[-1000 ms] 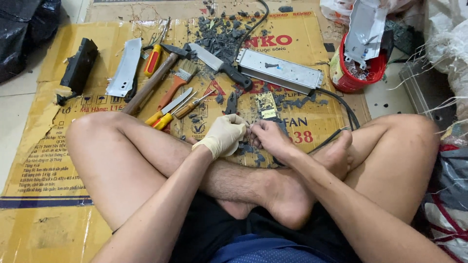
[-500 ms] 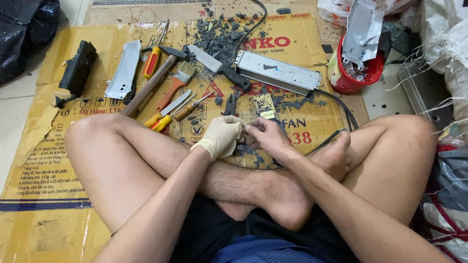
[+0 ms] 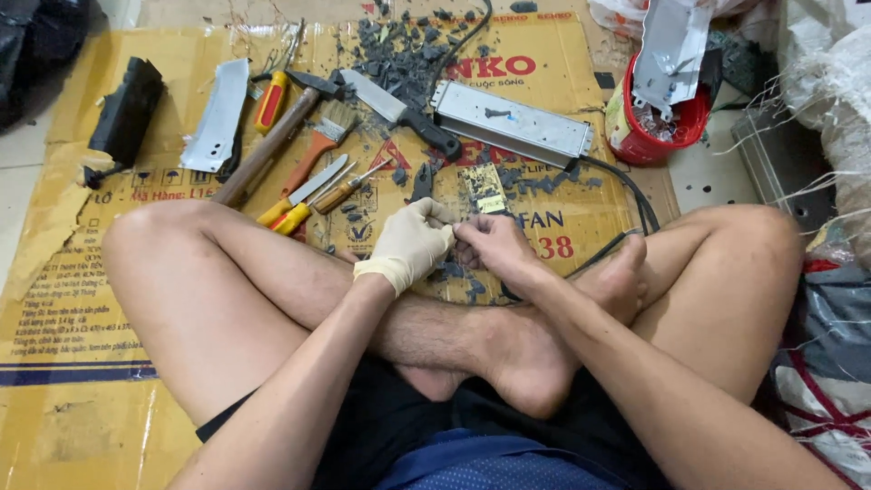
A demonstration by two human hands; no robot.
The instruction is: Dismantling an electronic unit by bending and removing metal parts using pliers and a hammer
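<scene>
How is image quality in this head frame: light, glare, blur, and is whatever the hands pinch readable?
Head view: even, soft indoor light with faint shadows under the legs. Slight sheen on the metal casing and knife, no blown glare. Tools and cardboard are sharp; wide-angle stretch shows at the edges. The gloved left hand and bare right hand meet fingertip to fingertip; anything pinched is too small to tell.

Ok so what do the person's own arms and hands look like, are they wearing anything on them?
The left hand wears a thin cream-coloured glove ending in a rolled cuff at the wrist. The right hand is bare. Both forearms are bare, with no sleeves, watch or jewellery in view.
</scene>
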